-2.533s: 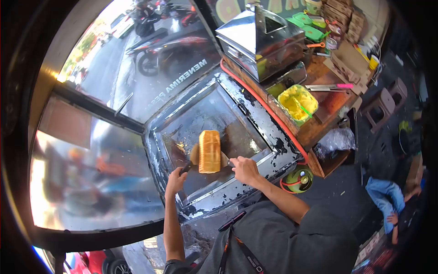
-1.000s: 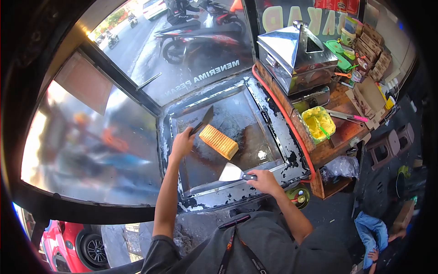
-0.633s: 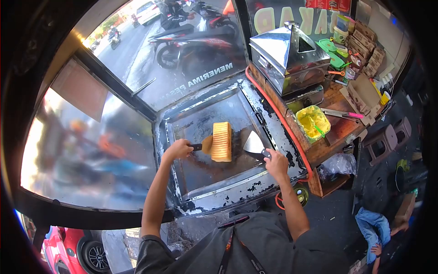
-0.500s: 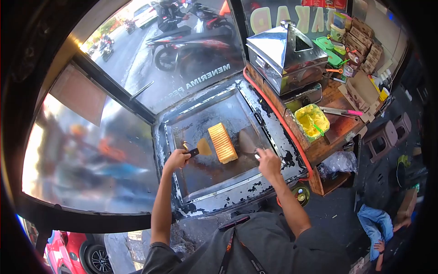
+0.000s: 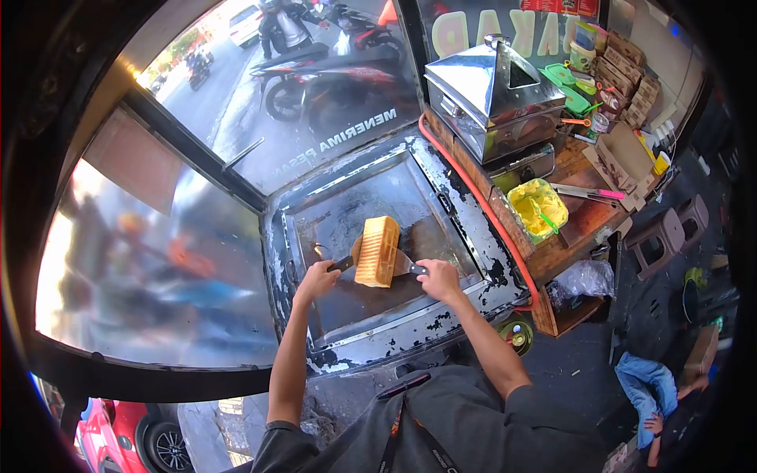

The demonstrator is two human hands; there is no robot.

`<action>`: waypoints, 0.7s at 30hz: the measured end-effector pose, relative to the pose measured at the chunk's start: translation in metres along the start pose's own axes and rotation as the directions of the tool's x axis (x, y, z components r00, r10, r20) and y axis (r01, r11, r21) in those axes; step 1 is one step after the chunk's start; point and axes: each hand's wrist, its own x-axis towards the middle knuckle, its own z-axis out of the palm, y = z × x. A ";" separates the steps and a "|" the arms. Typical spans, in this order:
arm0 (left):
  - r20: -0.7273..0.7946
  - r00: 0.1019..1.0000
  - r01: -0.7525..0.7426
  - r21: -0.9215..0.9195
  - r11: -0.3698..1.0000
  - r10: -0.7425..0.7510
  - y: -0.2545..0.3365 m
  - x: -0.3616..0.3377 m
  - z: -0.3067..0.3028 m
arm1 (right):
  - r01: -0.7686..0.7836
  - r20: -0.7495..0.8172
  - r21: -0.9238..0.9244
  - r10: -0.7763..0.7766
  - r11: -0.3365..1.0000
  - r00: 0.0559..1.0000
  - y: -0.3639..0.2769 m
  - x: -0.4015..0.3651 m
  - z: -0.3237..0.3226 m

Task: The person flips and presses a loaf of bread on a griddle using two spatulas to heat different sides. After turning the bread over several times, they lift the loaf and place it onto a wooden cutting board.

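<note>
A golden ribbed block of bread (image 5: pixel 376 251) stands on edge in the middle of the black griddle (image 5: pixel 441 214). My left hand (image 5: pixel 316 281) grips the dark handle of a scraper whose blade presses the bread's left side. On the other side, my right hand (image 5: pixel 440 278) holds a second scraper (image 5: pixel 404 266) by its handle, its metal blade against the bread's right side. The bread is pinched between the two blades.
A steel box with a peaked lid (image 5: pixel 493 87) stands behind the griddle. A tub of yellow spread (image 5: pixel 537 208) sits on the wooden shelf to the right, beside cardboard boxes (image 5: pixel 627 150). An orange hose (image 5: pixel 505 236) runs along the griddle's right edge. Another person crouches at bottom right (image 5: pixel 650 386).
The bread lay flat half a second ago with the scrapers apart. Both blades have closed in on it and it now stands on edge between them.
</note>
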 end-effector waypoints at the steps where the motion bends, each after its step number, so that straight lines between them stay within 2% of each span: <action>1: -0.016 1.000 0.026 -0.019 0.999 -0.027 -0.006 0.000 0.000 | 0.035 -0.029 -0.060 -0.037 0.998 0.999 -0.016 -0.002 -0.004; 2: -0.030 0.998 0.056 -0.039 0.998 -0.057 -0.013 0.001 -0.001 | 0.064 -0.048 -0.089 -0.068 0.994 0.997 -0.027 -0.005 -0.008; 4: -0.084 0.996 0.025 0.081 0.996 -0.019 -0.019 0.006 -0.007 | 0.119 -0.076 -0.156 -0.132 0.981 0.988 -0.041 -0.014 -0.019; 5: -0.112 0.994 0.016 0.138 0.990 0.000 -0.024 0.008 -0.009 | 0.101 -0.063 -0.144 -0.111 0.984 0.992 -0.044 -0.017 -0.025; 6: -0.110 0.993 0.045 0.046 0.998 -0.040 -0.029 0.011 -0.011 | 0.086 -0.050 -0.133 -0.093 0.987 0.994 -0.044 -0.018 -0.031; 9: -0.133 0.991 0.006 0.060 0.998 0.002 -0.034 0.012 -0.015 | 0.048 -0.018 -0.133 -0.050 0.990 0.999 -0.035 -0.019 -0.038; 18: -0.144 0.990 0.012 0.045 0.999 -0.005 -0.032 0.001 -0.006 | -0.045 0.047 -0.144 0.053 0.989 0.997 -0.025 -0.030 -0.053; 21: -0.295 0.949 -0.039 0.248 0.968 0.114 -0.027 -0.026 0.030 | -0.080 0.034 -0.123 0.085 0.989 0.996 -0.023 -0.045 -0.065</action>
